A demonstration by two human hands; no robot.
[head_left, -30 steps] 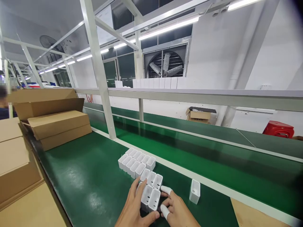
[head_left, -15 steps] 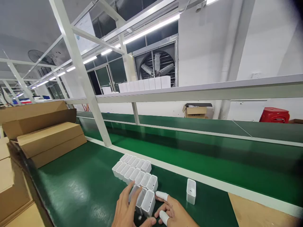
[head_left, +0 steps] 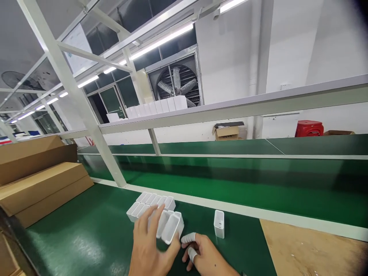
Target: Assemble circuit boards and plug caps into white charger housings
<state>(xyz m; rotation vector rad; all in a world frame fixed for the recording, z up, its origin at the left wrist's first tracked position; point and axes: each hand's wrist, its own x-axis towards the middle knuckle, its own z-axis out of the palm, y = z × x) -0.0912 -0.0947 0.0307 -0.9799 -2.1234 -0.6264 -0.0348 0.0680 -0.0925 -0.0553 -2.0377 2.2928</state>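
Open-topped white plastic boxes (head_left: 171, 227) stand in rows on the green table, with my left hand (head_left: 152, 241) around the nearest ones. Its fingers reach over their left side and its thumb lies at the near end of the front box. Part of the rows is hidden behind those fingers. Just right of the group is my right hand (head_left: 205, 253), fingers loosely bent and apart, nothing visible in them. White covers sit on two of its fingertips. A single white box (head_left: 219, 226) stands upright farther right, apart from both hands.
Folded cardboard cartons (head_left: 48, 188) are stacked at the left. A brown board (head_left: 310, 249) lies at the right front. Behind the pale ledge runs a green conveyor belt (head_left: 230, 188). A slanting white post (head_left: 107, 157) rises behind the boxes.
The view has turned to the right. My left hand has pushed the nearest boxes forward against the rows, and its thumb has come up to the front box. My right hand stays beside them.
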